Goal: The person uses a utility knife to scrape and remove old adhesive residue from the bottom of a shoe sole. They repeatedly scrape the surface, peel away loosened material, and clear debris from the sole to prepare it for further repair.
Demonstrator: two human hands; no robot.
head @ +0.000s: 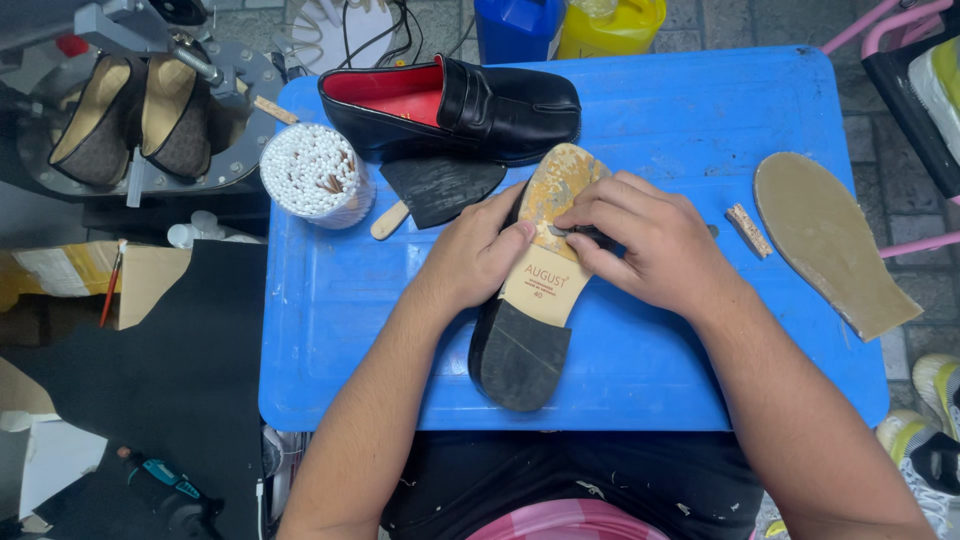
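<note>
Hands meet over an upturned black shoe point(520, 340) lying sole-up in the middle of the blue table point(680, 150): the left hand point(478, 255) curls against its edge, fingers closed on the sole, while the right hand point(640, 240) pinches a small dark tool point(580, 232) against the worn tan forepart. Just behind stands the matching loafer point(450, 105) (red-lined), with a black sole piece point(440, 188) and a tub of cotton swabs point(315, 172) beside it. A loose tan insole point(830, 240) lies well apart at right.
</note>
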